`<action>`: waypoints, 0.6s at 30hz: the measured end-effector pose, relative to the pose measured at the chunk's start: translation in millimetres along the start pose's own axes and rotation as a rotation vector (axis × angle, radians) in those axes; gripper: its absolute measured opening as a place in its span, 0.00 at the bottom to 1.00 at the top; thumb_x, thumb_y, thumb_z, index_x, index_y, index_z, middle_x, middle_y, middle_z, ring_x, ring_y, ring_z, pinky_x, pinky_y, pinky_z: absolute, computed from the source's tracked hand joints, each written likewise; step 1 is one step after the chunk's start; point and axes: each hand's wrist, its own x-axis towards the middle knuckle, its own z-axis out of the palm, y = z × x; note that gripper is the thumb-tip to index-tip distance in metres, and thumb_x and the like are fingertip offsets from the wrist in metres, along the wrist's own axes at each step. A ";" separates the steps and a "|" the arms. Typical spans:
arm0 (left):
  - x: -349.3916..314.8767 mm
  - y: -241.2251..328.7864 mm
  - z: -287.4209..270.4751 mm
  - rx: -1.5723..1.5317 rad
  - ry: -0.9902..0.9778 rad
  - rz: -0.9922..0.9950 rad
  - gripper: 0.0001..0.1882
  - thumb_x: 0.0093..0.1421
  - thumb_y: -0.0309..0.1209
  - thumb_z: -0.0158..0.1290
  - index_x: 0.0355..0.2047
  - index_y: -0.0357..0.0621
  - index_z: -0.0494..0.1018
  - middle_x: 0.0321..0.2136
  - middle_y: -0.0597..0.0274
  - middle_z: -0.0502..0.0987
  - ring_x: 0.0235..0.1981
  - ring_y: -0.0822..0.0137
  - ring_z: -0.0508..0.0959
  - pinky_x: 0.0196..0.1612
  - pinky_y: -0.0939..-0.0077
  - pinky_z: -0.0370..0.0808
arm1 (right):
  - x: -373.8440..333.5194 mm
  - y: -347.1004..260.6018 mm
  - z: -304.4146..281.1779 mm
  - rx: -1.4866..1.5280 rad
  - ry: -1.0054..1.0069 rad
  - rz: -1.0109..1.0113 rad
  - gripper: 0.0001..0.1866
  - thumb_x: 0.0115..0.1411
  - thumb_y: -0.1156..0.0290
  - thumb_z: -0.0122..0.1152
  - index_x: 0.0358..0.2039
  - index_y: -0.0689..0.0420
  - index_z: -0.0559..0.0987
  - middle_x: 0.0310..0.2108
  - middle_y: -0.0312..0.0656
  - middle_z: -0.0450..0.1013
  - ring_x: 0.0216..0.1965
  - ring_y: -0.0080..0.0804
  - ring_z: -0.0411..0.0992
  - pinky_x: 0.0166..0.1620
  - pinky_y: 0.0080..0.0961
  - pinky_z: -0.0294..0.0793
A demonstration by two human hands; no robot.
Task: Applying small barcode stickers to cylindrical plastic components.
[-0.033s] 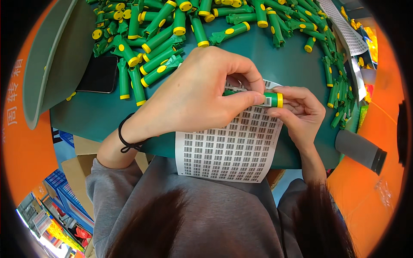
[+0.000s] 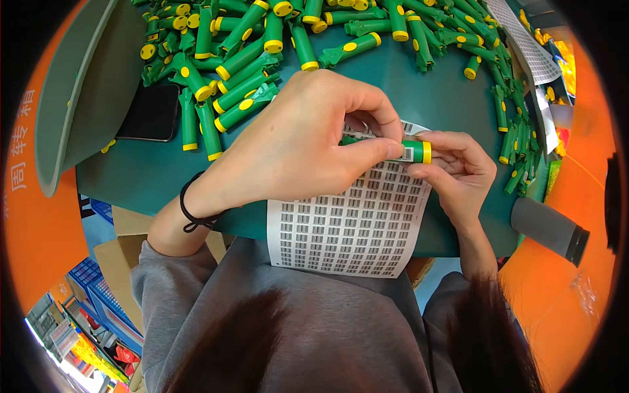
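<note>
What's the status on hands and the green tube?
Left hand and right hand both gripping one green tube. Small label on it. Sticker sheet beneath. Nothing in the way.

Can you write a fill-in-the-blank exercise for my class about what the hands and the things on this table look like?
1. Both hands, the left hand and the right hand, hold one green tube with a ____ end ring.
2. Under the hands lies a white sheet of small ____.
3. A black ____ lies flat on the table, left of the pile of tubes.
4. The left wrist wears a black ____.

Missing words: yellow; stickers; phone; band
</note>
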 end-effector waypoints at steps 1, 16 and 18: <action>0.2 -0.5 0.2 -0.009 -0.003 0.005 0.04 0.57 0.21 0.60 0.32 0.34 0.77 0.34 0.59 0.81 0.36 0.73 0.80 0.45 0.76 0.77 | -0.2 0.5 0.0 0.002 0.000 0.001 0.22 0.50 0.89 0.70 0.47 0.71 0.76 0.44 0.51 0.78 0.44 0.33 0.79 0.48 0.25 0.82; 9.5 -7.6 9.3 -0.401 -0.222 -0.225 0.12 0.66 0.35 0.58 0.34 0.37 0.79 0.27 0.68 0.78 0.30 0.80 0.77 0.35 0.84 0.74 | 1.5 6.6 -6.3 -0.104 0.011 -0.166 0.22 0.47 0.85 0.74 0.45 0.67 0.78 0.42 0.48 0.78 0.42 0.32 0.78 0.46 0.26 0.79; 10.8 -11.5 11.2 -0.422 -0.198 -0.298 0.15 0.67 0.39 0.57 0.34 0.37 0.80 0.23 0.66 0.78 0.25 0.80 0.74 0.30 0.83 0.71 | 1.9 11.6 -11.7 -0.187 -0.125 -0.233 0.23 0.47 0.79 0.76 0.44 0.65 0.78 0.43 0.46 0.77 0.44 0.32 0.74 0.47 0.28 0.73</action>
